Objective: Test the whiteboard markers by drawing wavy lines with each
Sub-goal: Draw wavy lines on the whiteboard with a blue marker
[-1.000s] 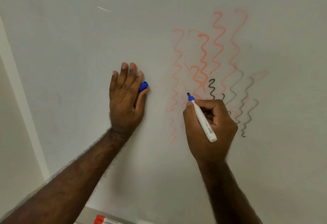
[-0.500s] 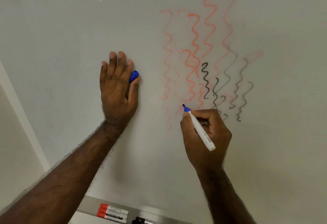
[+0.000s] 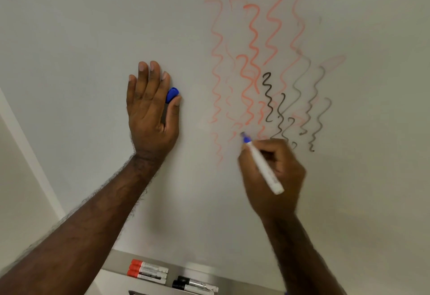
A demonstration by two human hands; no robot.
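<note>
My right hand (image 3: 274, 173) grips a white whiteboard marker with a blue tip (image 3: 263, 164); its nib touches the whiteboard (image 3: 81, 38) just below the red wavy lines (image 3: 252, 45). No blue line shows on the board. Black and grey wavy lines (image 3: 267, 97) run to the right of the red ones. My left hand (image 3: 150, 110) lies flat against the board, fingers up, with the blue marker cap (image 3: 172, 95) pinched between thumb and forefinger.
On the grey tray (image 3: 116, 259) under the board lie three red-capped markers (image 3: 147, 271) and two black-capped markers (image 3: 194, 285). A pale wall strip (image 3: 21, 178) borders the board on the left.
The camera has tilted down, so the tray with its markers has come into view. My right hand has moved the blue marker tip lower, to below the red lines. The left hand stays put.
</note>
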